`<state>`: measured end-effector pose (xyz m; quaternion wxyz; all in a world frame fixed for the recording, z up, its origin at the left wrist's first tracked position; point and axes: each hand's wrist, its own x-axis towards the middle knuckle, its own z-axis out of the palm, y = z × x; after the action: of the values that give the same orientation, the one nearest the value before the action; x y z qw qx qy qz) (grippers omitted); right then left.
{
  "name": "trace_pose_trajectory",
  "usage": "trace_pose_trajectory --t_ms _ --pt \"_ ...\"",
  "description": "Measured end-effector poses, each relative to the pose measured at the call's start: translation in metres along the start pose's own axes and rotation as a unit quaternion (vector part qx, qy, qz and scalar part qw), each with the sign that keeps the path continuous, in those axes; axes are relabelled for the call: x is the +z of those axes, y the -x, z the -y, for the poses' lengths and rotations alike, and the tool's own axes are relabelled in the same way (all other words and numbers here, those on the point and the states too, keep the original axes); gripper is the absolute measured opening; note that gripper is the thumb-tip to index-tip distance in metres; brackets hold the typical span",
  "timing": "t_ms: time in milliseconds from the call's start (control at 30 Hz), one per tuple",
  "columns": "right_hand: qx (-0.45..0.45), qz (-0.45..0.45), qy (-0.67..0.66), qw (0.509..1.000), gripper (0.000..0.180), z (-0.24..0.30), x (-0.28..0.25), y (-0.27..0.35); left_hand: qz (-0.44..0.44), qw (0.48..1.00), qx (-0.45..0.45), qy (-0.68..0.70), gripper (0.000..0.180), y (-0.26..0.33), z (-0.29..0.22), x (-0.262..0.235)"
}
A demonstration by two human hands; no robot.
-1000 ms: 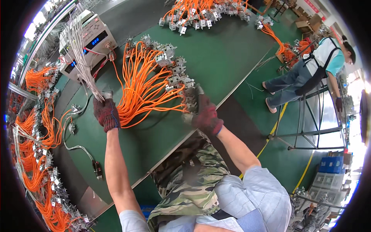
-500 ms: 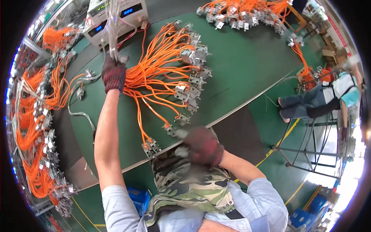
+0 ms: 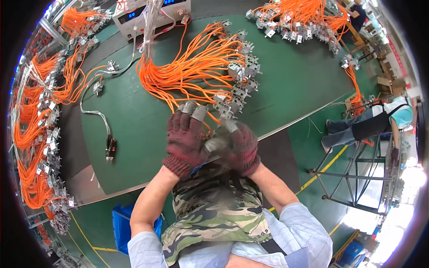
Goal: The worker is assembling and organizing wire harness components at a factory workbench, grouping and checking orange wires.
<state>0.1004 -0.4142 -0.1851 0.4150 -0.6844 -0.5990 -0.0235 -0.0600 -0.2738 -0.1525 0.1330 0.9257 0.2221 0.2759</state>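
Observation:
A fan of orange cables [image 3: 187, 73] with grey metal connectors [image 3: 239, 91] at its right ends lies on a green tabletop [image 3: 286, 89]. My left hand [image 3: 184, 140], in a dark red knitted glove with grey-covered fingertips, rests at the near cables. Its fingers are stretched out side by side. My right hand [image 3: 243, 147], gloved alike, is just right of it by the nearest connectors. Motion smears its fingers, so whether it grips one cannot be told. Pale wires [image 3: 152, 27] rise from the bundle's gathered left end.
A white power supply [image 3: 154, 20] stands at the back. More orange cable bundles hang at the left [image 3: 29, 138] and lie at the far right [image 3: 295, 18]. A black-ended lead [image 3: 111, 147] lies on the table. A co-worker [image 3: 371, 123] stands right, by a metal frame [image 3: 357, 178].
My left hand has let go of the bundle's gathered end and come down beside my right hand. The view has shifted, so the table things appear farther right.

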Motion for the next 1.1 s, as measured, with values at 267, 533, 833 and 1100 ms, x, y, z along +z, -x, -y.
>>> trace_pose_trajectory --t_ms 267,533,833,1100 --pt "0.112 0.134 -0.161 0.971 0.047 0.009 0.024 0.021 -0.015 0.993 0.038 -0.108 0.061 -0.009 0.014 -0.008" --pt "0.055 0.180 0.019 0.982 0.040 0.015 0.037 0.014 0.157 0.987 -0.033 -0.008 0.036 -0.002 0.057 -0.010" --pt "0.141 0.020 -0.022 0.990 0.070 0.022 -0.019 -0.013 0.174 0.979 -0.003 -0.106 0.048 -0.012 0.047 -0.014" --pt "0.245 -0.069 -0.049 0.966 0.100 -0.034 0.012 -0.029 0.025 0.992 0.077 -0.094 0.059 -0.054 -0.004 0.020"
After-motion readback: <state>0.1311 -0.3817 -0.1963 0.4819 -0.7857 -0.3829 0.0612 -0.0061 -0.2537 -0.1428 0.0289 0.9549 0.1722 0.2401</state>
